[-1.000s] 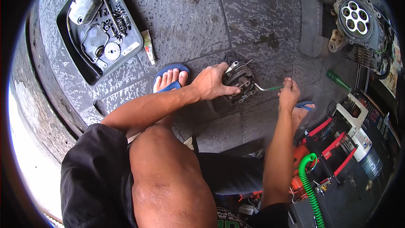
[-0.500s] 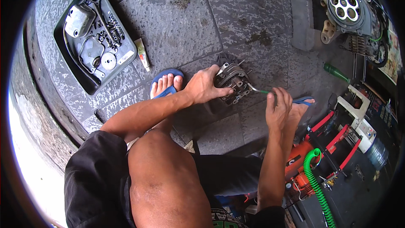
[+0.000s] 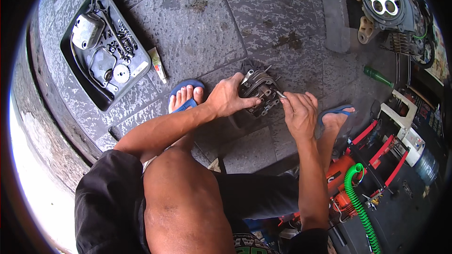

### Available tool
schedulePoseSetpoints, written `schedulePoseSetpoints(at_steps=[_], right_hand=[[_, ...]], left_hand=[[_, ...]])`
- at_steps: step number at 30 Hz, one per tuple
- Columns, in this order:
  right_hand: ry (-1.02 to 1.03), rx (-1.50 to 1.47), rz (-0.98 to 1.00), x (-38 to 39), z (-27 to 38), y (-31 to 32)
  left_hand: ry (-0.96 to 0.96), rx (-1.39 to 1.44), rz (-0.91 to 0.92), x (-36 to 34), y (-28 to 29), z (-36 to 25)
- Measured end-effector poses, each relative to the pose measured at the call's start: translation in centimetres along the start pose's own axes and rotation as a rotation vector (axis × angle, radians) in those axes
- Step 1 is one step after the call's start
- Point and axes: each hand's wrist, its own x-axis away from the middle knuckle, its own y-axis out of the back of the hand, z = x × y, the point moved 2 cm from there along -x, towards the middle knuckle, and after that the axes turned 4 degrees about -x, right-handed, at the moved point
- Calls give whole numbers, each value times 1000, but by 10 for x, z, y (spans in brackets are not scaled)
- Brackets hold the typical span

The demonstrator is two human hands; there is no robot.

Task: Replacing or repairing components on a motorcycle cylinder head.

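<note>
Metal engine part pinned on stone paving by two bare hands.

Left hand (image 3: 227,99) lies open over the engine part's (image 3: 260,91) left side, fingers spread against it and pressing it to the paving (image 3: 207,28). Right hand (image 3: 297,111) is closed around a thin metal tool (image 3: 281,95), its tip touching the part's right edge; the tool's long axis runs from the right hand up-left into the part. The part sits between both hands, just ahead of a foot in a blue sandal (image 3: 184,95). Farther left, a black tray (image 3: 136,82) holds a gear and small parts; a green hose (image 3: 362,207) coils at lower right.
</note>
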Motion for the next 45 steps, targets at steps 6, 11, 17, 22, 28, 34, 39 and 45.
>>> schedulePoseSetpoints(at_steps=[6,11,17,22,28,34,39,45], right_hand=[[-2,-1,6,-4,4,1],[-6,-40,8,-3,-1,-3],[38,-53,20,-6,-6,-5],[117,-17,13,-10,-3,0],[-31,1,56,-13,11,-3],[-616,-205,75,-14,21,-13],[-568,-358,29,-5,13,-20],[-621,-524,13,4,1,-31]], left_hand=[[29,-16,4,1,1,0],[15,49,-5,0,1,7],[78,107,31,-1,6,13],[22,119,0,-1,1,16],[-13,104,-36,-2,-2,19],[47,70,8,-3,2,13],[30,111,-17,-2,0,17],[39,126,-23,-2,3,17]])
